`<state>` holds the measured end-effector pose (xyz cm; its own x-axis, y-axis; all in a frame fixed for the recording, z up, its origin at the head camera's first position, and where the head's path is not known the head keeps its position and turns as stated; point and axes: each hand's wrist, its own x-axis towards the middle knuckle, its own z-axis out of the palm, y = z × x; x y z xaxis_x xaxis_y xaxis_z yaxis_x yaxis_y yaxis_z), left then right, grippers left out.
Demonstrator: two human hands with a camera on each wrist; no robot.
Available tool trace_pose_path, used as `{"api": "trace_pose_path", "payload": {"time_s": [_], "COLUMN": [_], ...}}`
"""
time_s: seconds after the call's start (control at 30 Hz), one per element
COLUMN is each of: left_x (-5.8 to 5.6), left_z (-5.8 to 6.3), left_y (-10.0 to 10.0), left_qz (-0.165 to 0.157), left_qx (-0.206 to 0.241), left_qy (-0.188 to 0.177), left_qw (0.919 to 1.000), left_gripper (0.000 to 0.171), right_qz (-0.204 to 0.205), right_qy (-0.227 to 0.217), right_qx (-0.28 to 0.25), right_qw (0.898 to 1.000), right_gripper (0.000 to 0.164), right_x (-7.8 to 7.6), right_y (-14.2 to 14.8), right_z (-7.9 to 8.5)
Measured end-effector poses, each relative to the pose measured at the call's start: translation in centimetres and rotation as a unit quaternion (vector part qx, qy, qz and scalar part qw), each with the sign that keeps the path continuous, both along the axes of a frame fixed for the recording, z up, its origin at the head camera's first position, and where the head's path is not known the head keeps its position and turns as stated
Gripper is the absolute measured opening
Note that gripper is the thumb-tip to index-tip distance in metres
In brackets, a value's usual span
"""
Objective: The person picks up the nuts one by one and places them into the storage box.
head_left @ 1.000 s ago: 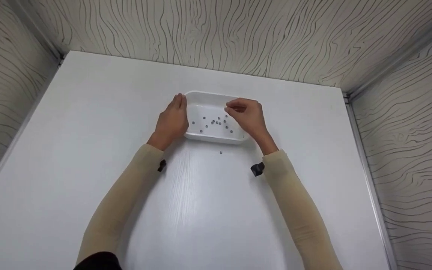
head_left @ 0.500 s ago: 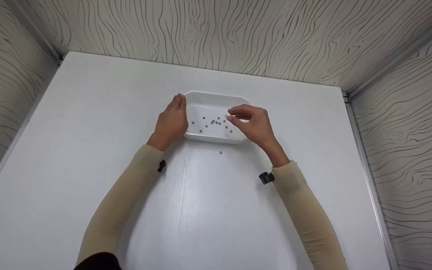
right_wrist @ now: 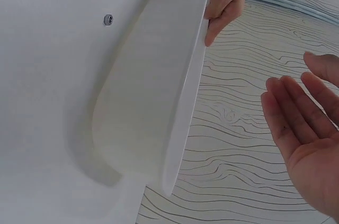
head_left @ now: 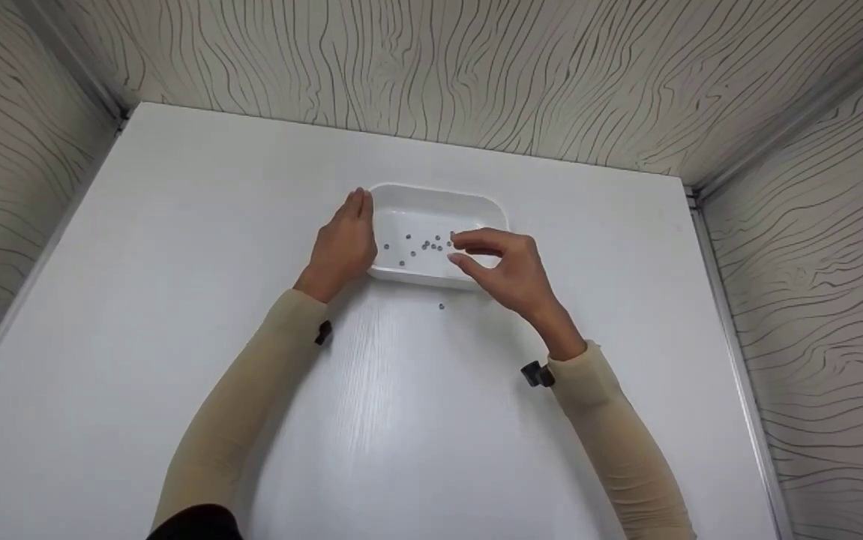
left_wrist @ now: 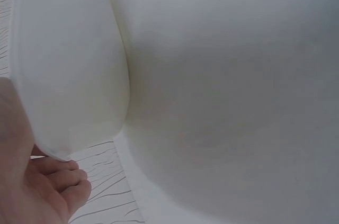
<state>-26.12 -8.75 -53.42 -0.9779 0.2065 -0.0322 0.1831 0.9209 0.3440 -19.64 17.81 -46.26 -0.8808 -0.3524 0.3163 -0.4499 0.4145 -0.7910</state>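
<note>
A white plastic tray (head_left: 431, 278) stands toward the back of the table, with several small metal nuts (head_left: 427, 244) scattered on its floor. My left hand (head_left: 343, 241) holds the tray's left end; in the left wrist view its fingers bend at the tray's corner. Over the right front part of the tray is my right hand (head_left: 510, 266), thumb and fingertips apart and nothing between them. From the right wrist view, this hand's fingers (right_wrist: 296, 113) are above the rim level. It hides some nuts in the head view. One loose nut (right_wrist: 108, 19) lies on the table in front of the tray.
The white table (head_left: 401, 420) extends around the tray on all sides. Wood-grain patterned walls (head_left: 431, 67) rise behind it and at both sides. A small black device (head_left: 537, 373) is strapped at the right sleeve's cuff.
My right hand has moved toward me and slightly right, from over the tray's middle to its front right. Its thumb and forefinger have spread wider. The left hand and tray stay put.
</note>
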Motion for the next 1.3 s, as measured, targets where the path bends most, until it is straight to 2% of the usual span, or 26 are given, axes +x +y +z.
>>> {"api": "trace_pose_path", "payload": {"time_s": [0.23,0.53,0.9,1.1,1.2,1.3], "left_x": [0.2,0.2,0.1,0.1,0.1,0.1], "left_z": [-0.2,-0.2,0.0,0.0,0.0,-0.1], "left_y": [0.1,-0.1,-0.1,-0.1,-0.1,0.0], "left_qz": [0.000,-0.009,0.000,0.000,0.001,0.003], "left_qx": [-0.003,-0.006,0.001,0.001,0.002,0.003], "left_qy": [0.011,0.036,0.007,0.015,0.016,0.009], "left_qw": [0.9999,0.9993,1.0000,0.9999,0.9999,0.9999], "left_gripper": [0.058,0.056,0.058,0.057,0.057,0.058], "right_qz": [0.018,0.027,0.048,0.069,0.078,0.090], "right_qy": [-0.003,-0.024,-0.010,0.004,0.029,0.075], "right_qx": [0.008,0.010,0.104,0.185,0.234,0.279], "right_qw": [1.000,0.999,0.993,0.980,0.969,0.953], "right_gripper": [0.022,0.018,0.021,0.023,0.022,0.022], "right_x": [1.2,2.0,2.8,3.3,3.5,3.6], "right_y": [-0.3,0.1,-0.2,-0.7,-0.9,-0.8], "right_z": [-0.2,-1.7,-3.7,-5.1,-5.8,-6.8]}}
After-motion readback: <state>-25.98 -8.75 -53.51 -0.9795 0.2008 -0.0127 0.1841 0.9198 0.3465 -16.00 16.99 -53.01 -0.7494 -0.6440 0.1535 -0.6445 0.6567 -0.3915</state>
